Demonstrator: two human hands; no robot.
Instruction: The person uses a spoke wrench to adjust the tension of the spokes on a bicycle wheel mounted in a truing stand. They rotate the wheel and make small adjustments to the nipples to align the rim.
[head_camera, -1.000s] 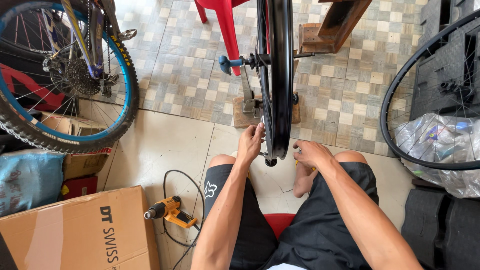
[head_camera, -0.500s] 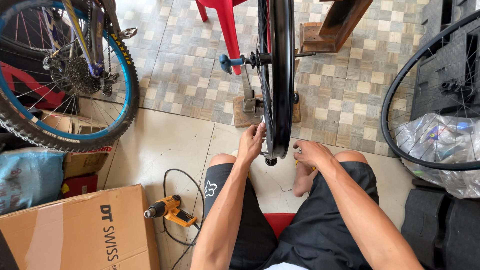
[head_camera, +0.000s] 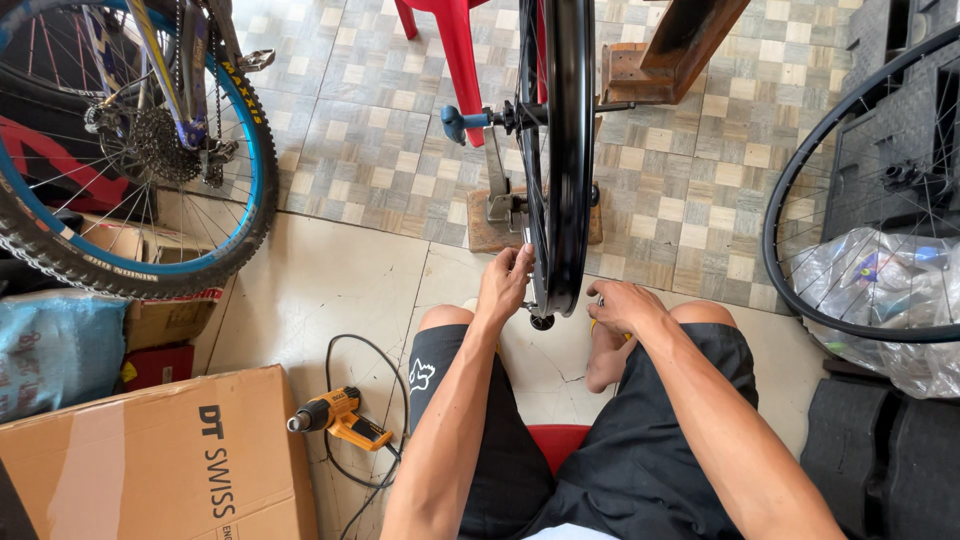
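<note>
Wheel (head_camera: 570, 150) upright in truing stand (head_camera: 497, 190) on floor, between the knees | left hand (head_camera: 505, 285) on wheel's left side near the bottom, fingers pinching at the spokes | right hand (head_camera: 622, 305) just right of rim, fingers curled, grip unclear | heat gun (head_camera: 335, 415) on floor, left of thigh

A glossy black bicycle wheel rim (head_camera: 570, 150) stands over a floor of beige-and-grey checkered tiles (head_camera: 380, 130), beside a bright red plastic chair leg (head_camera: 462, 55). An orange-and-black power tool (head_camera: 335, 415) lies near a plain brown cardboard box (head_camera: 150, 465). The knobby black tyre with a blue rim (head_camera: 245, 150) carries yellow lettering.
</note>
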